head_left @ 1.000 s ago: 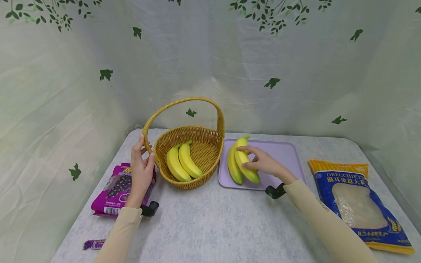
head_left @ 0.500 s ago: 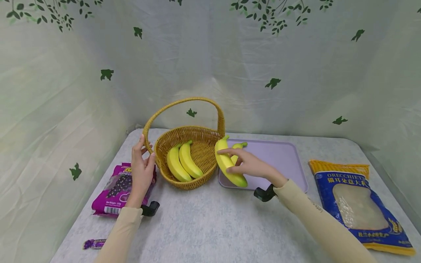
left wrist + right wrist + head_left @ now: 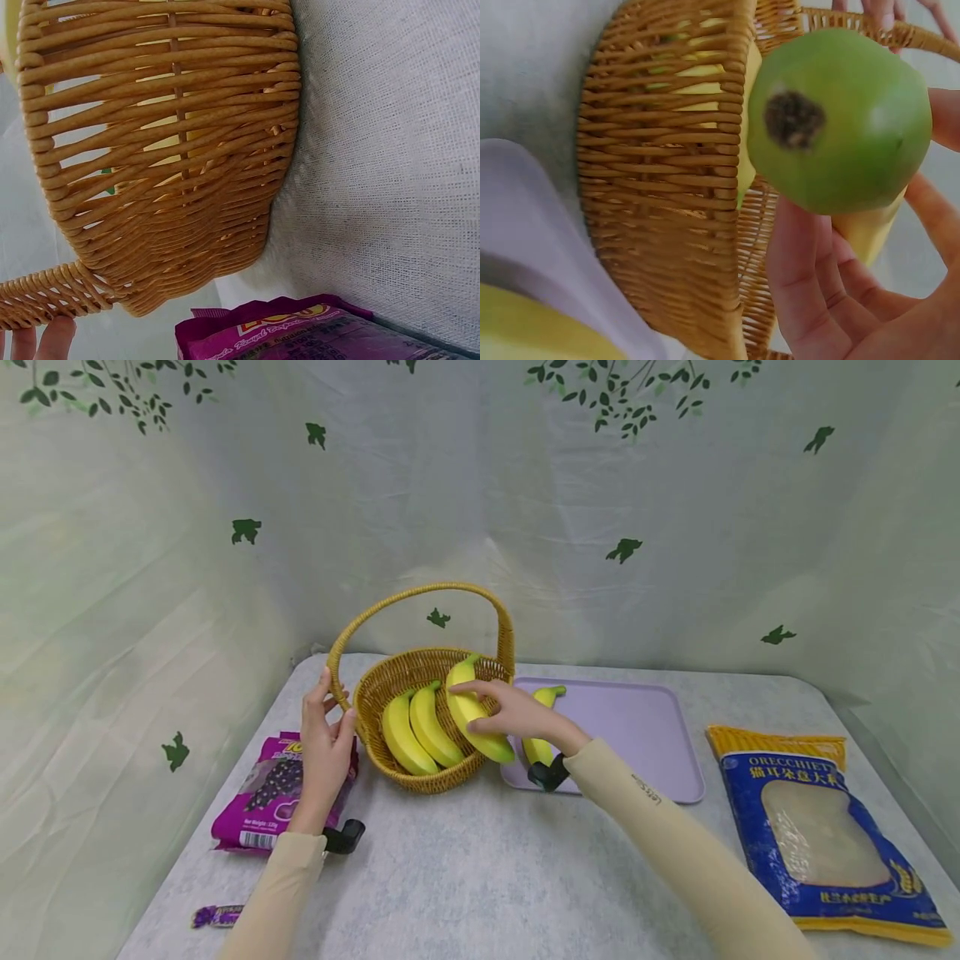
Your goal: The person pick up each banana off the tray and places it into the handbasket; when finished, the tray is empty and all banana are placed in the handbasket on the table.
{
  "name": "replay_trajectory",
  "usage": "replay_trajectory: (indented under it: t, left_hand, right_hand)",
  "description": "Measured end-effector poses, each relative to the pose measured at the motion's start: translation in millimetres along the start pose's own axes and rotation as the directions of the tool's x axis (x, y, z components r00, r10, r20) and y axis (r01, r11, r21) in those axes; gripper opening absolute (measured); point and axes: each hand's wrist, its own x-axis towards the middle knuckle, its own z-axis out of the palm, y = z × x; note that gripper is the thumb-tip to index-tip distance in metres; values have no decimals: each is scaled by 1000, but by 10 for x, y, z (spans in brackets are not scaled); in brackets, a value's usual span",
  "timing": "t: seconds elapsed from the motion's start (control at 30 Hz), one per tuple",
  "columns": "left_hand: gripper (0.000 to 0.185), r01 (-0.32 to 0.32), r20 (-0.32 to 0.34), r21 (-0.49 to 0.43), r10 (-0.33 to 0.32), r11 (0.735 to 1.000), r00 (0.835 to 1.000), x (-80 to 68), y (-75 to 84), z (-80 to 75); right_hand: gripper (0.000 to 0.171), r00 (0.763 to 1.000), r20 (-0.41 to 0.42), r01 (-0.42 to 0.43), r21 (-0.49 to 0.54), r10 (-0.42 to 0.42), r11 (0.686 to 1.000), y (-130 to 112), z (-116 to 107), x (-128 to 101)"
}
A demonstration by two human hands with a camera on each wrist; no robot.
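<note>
My right hand grips a yellow banana over the right side of a wicker basket. In the right wrist view the banana's green end faces the camera, just above the basket rim. Two more bananas lie side by side inside the basket. At the basket's left, my left hand holds the foot of the arched handle between thumb and fingers; the left wrist view shows fingertips at that handle. Another banana lies on a lilac tray, partly hidden by the right wrist.
A purple snack bag lies beneath and beside the left forearm, with a small purple-wrapped candy nearer the front. On the right lies a blue and yellow pasta bag. A pale leaf-printed curtain surrounds the table.
My right hand has lifted one banana from the tray and carried it left to the basket. The other tray banana stays behind. My left hand keeps its place on the handle.
</note>
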Motion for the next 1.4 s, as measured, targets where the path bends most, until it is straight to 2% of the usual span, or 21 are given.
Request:
replay_trajectory:
  t: [0.23,0.47,0.73,0.93,1.2,1.4]
  left_hand:
    - [59,8,1,-3,-8,1000,1000,-1,3,6]
    - [60,22,4,-7,-22,1000,1000,-8,-2,4]
    - [59,6,-2,-5,-6,1000,1000,-12,-11,-4]
    - [60,2,-3,-2,-2,1000,1000,-10,-16,9]
    - [60,10,-2,-1,-10,1000,1000,-11,-18,10]
    - [59,5,0,6,-5,1000,1000,-13,-14,-6]
  right_hand:
    - [57,999,-35,-29,-42,27,999,-1,62,300]
    - [57,995,-67,-79,-56,75,995,8,168,468]
    - [52,987,-14,-164,-100,163,981,25,262,559]
    - [52,970,20,-237,-160,244,958,34,338,593]
    - [52,965,39,-245,-200,258,949,53,398,619]
    - [53,952,59,-278,-236,299,931,15,412,628]
